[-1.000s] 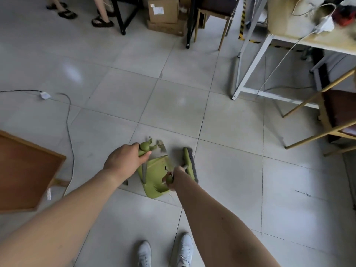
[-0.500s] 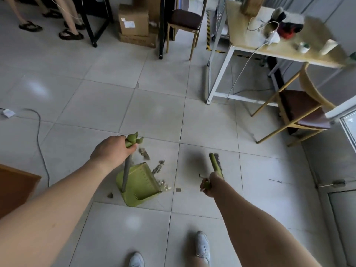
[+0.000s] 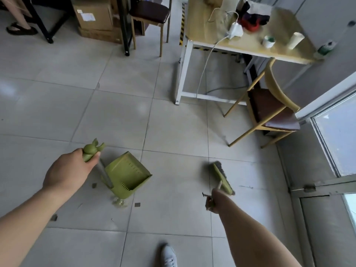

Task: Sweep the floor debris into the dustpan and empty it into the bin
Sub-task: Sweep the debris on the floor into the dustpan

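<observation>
Head view: left hand (image 3: pixel 66 173) fingers clenched round dustpan (image 3: pixel 128 175) handle.

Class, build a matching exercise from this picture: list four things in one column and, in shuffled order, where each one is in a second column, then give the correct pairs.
Things:
1. dustpan
2. broom head
3. white charger
4. cardboard box

Places:
A. on the wooden table top
B. on the floor at the top left, beside a dark-seated chair
C. below the left hand, on a long handle
D. just beyond the right hand

Pairs: 1-C, 2-D, 3-A, 4-B
</observation>
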